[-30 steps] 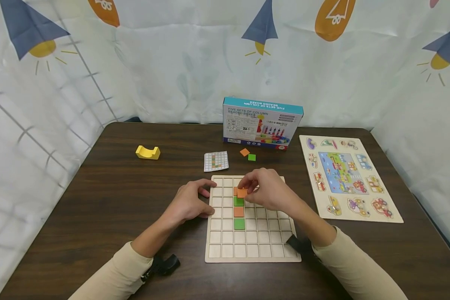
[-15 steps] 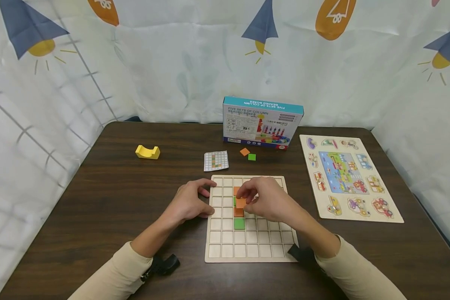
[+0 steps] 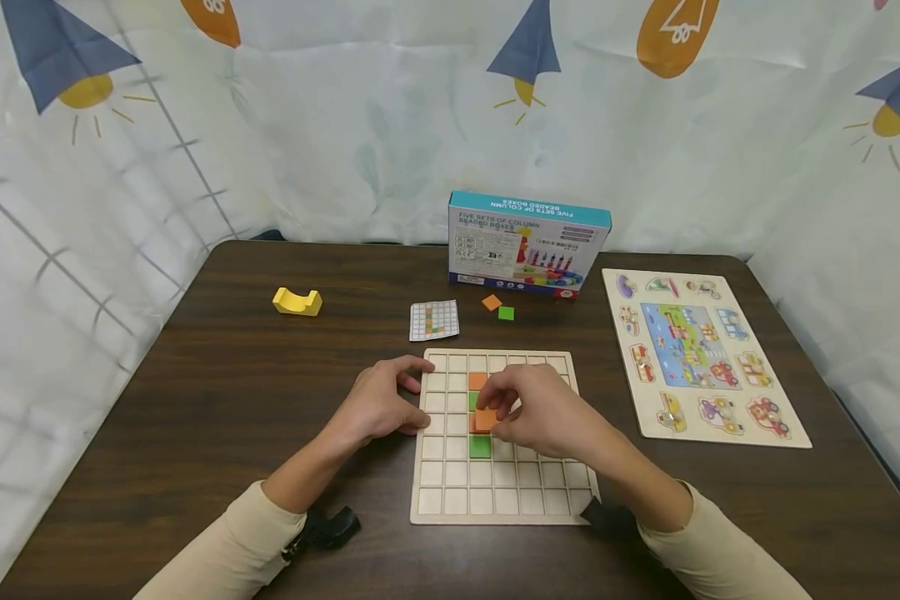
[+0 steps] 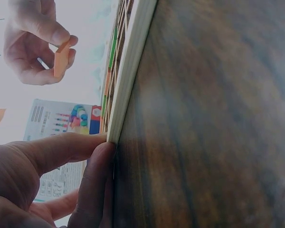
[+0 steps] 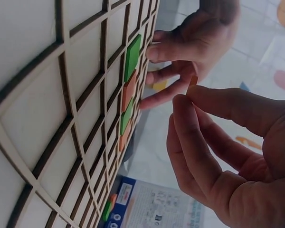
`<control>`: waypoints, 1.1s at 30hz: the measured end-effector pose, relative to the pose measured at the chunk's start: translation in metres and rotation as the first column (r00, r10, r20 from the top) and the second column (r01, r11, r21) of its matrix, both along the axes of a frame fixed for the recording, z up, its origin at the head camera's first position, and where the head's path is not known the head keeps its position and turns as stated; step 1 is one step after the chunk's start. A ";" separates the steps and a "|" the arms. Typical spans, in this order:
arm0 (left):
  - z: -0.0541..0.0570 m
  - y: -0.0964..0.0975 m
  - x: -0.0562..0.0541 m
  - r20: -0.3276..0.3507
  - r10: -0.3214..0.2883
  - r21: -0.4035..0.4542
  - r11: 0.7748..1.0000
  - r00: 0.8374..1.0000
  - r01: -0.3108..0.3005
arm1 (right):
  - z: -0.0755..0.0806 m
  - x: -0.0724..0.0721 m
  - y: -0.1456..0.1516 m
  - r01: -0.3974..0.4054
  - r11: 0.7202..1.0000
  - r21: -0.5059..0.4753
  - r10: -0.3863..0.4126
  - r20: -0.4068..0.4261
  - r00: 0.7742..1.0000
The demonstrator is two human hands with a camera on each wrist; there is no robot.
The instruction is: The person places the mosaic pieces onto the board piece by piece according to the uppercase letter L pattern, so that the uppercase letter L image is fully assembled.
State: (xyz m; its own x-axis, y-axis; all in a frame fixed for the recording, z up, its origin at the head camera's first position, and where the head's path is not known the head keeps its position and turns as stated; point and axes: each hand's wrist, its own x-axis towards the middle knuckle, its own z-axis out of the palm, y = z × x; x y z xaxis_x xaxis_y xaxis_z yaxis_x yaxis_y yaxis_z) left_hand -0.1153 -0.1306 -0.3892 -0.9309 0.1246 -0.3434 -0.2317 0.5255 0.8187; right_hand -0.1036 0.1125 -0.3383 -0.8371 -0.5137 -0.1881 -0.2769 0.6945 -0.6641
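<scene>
My right hand (image 3: 543,410) pinches an orange square tile (image 3: 484,420) by its edge between thumb and fingertips. In the left wrist view, that tile (image 4: 61,59) is tilted and raised off the wooden grid board (image 3: 510,502). Under it runs a column of flat tiles: an orange tile (image 3: 477,381), a green tile (image 3: 473,402), another orange one mostly hidden, and a nearer green tile (image 3: 480,447). My left hand (image 3: 382,400) rests thumb and fingers, spread apart, against the board's left edge.
Behind the board lie a small grid pattern card (image 3: 433,322), a loose orange tile (image 3: 492,302) and a loose green tile (image 3: 506,313). A cardboard box (image 3: 528,243) stands at the back. To the right lies a picture puzzle board (image 3: 652,417); at left, a yellow curved block (image 3: 297,302).
My right hand has carried the orange tile toward me, from over the column's far end to over its nearer orange tile. The left hand stays at the board's edge.
</scene>
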 end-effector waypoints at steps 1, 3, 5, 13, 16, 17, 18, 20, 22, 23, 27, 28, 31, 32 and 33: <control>0.000 0.000 0.000 0.002 0.003 0.003 1.000 1.000 -0.003 | 0.000 0.000 0.000 -0.002 1.000 0.000 0.002 -0.001 1.000; 0.001 -0.001 0.000 0.003 0.001 0.004 1.000 1.000 -0.001 | 0.000 0.001 0.000 -0.015 1.000 0.002 0.015 -0.005 1.000; 0.002 -0.002 0.000 0.007 -0.001 0.006 1.000 1.000 0.001 | -0.002 0.001 -0.001 -0.031 1.000 0.005 0.031 -0.007 0.999; 0.004 -0.003 0.001 0.010 -0.006 0.010 1.000 1.000 0.006 | -0.011 0.002 -0.004 -0.099 0.995 -0.007 0.099 0.020 0.995; 0.004 -0.003 0.001 0.013 -0.003 0.015 1.000 1.000 0.003 | -0.013 0.004 -0.005 -0.115 0.993 0.002 0.115 0.048 0.992; 0.003 -0.003 0.001 0.012 -0.005 0.014 1.000 1.000 0.005 | -0.014 0.004 -0.005 -0.120 0.993 0.006 0.119 0.057 0.991; 0.003 -0.003 0.000 0.012 -0.004 0.014 1.000 1.000 0.004 | -0.014 0.005 -0.006 -0.124 0.992 0.011 0.123 0.065 0.990; 0.002 -0.003 0.000 0.009 -0.005 0.013 1.000 1.000 0.005 | -0.016 0.006 -0.006 -0.136 0.991 0.019 0.134 0.075 0.988; 0.002 -0.002 0.000 0.005 -0.008 0.009 1.000 1.000 0.008 | -0.016 0.008 -0.007 -0.146 0.989 0.025 0.143 0.081 0.986; 0.002 -0.002 -0.001 0.004 -0.009 0.010 1.000 1.000 0.009 | -0.017 0.008 -0.007 -0.149 0.988 0.027 0.147 0.079 0.986; 0.002 -0.001 -0.001 0.001 -0.011 0.002 1.000 1.000 0.011 | -0.018 0.011 -0.008 -0.167 0.986 0.017 0.165 0.080 0.983; 0.002 -0.001 0.000 0.001 -0.009 0.000 1.000 1.000 0.009 | -0.019 0.011 -0.008 -0.171 0.985 0.013 0.169 0.080 0.982; 0.002 0.000 0.000 0.005 -0.009 -0.001 1.000 1.000 0.009 | -0.021 0.013 -0.009 -0.185 0.983 0.005 0.184 0.080 0.980; 0.002 0.000 0.000 0.005 -0.012 -0.001 1.000 1.000 0.012 | -0.021 0.014 -0.009 -0.190 0.982 0.003 0.190 0.077 0.979; 0.002 0.000 0.000 0.006 -0.010 -0.001 1.000 1.000 0.010 | -0.022 0.014 -0.009 -0.194 0.981 0.005 0.193 0.077 0.978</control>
State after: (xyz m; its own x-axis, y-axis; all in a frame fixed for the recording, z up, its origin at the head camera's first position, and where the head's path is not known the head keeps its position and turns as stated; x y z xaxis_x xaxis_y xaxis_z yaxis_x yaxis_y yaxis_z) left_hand -0.1155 -0.1304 -0.3877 -0.9275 0.1335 -0.3492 -0.2315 0.5283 0.8169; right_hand -0.0894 0.1035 -0.3603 -0.7052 -0.6617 -0.2549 -0.3559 0.6412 -0.6799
